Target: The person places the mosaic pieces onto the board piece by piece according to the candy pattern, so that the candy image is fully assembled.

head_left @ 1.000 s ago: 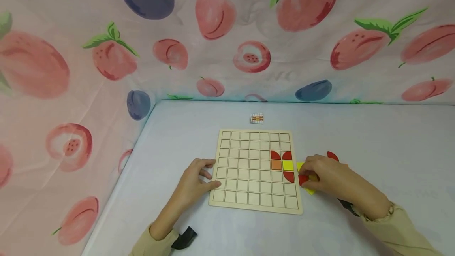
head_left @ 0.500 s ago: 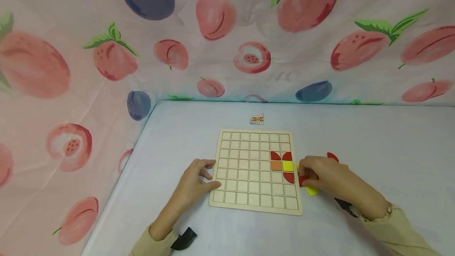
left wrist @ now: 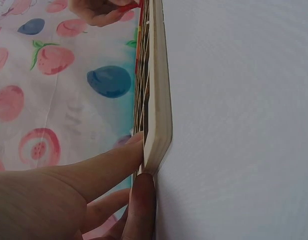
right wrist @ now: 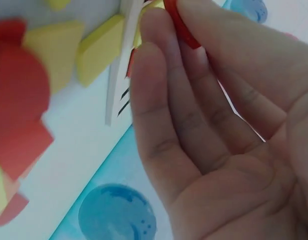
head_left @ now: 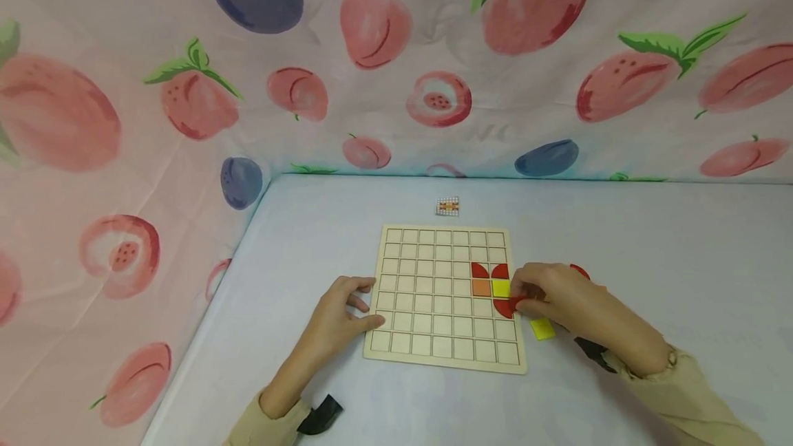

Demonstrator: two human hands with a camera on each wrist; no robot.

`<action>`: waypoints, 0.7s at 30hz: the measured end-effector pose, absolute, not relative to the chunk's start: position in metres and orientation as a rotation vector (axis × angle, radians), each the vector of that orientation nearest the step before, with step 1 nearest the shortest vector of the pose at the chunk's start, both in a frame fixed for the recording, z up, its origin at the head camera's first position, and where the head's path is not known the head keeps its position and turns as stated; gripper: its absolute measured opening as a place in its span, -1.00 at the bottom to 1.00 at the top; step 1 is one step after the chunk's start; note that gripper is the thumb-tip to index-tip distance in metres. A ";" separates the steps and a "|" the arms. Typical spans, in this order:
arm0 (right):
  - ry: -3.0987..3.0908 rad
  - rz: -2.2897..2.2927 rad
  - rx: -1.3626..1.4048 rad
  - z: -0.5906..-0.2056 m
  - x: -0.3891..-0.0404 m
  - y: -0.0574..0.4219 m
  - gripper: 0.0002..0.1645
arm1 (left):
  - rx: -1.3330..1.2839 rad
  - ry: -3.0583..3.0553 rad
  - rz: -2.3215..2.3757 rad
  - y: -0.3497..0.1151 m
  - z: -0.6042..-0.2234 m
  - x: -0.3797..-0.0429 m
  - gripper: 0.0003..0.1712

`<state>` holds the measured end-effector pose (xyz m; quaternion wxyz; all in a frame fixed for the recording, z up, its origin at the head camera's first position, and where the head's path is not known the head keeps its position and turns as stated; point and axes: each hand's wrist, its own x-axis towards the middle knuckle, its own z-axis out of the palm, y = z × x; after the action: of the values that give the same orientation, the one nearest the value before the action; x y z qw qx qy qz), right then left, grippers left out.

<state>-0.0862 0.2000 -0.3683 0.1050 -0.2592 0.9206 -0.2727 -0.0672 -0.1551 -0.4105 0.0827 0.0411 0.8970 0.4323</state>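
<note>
A wooden grid board [head_left: 427, 343] lies flat on the table. At its left edge my left hand [head_left: 341, 315] holds on, thumb [left wrist: 114, 162] over the rim and fingers against the side. My right hand [head_left: 560, 298] is at the board's right edge. Between its thumb and fingers it pinches a small red piece [right wrist: 182, 25], which also shows beside the board in the left wrist view. Set in the grid near that edge are red quarter-circle tiles [head_left: 480, 270], an orange square tile [head_left: 481, 287] and a yellow square tile [head_left: 501, 288].
Loose yellow tiles [right wrist: 101, 50] and red tiles [right wrist: 19, 95] lie right of the board, partly hidden by my right hand in the head view. A small pattern card [head_left: 448, 206] sits beyond the board. A fruit-print cloth [head_left: 372, 109] walls the back and left.
My right hand has lifted the red piece from the loose tiles and moved it slightly left, to the board's right edge. A yellow square there is now uncovered. My left hand stays put.
</note>
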 end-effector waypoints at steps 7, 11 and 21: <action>2.717 -0.850 -0.864 -0.367 -0.089 0.185 -0.81 | 0.123 2.685 1.284 -0.156 -0.411 -0.067 -0.31; 2.722 -0.827 -0.885 -0.367 -0.090 0.176 -0.81 | 0.109 2.677 1.287 -0.156 -0.412 -0.068 -0.31; 2.739 -0.801 -0.920 -0.376 -0.090 0.165 -0.85 | 0.106 2.678 1.289 -0.155 -0.411 -0.068 -0.32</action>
<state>-0.0899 0.1649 -0.3756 0.0715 -0.3060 0.9112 -0.2664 -0.0679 -0.1548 -0.4111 0.0839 0.0354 0.8973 0.4319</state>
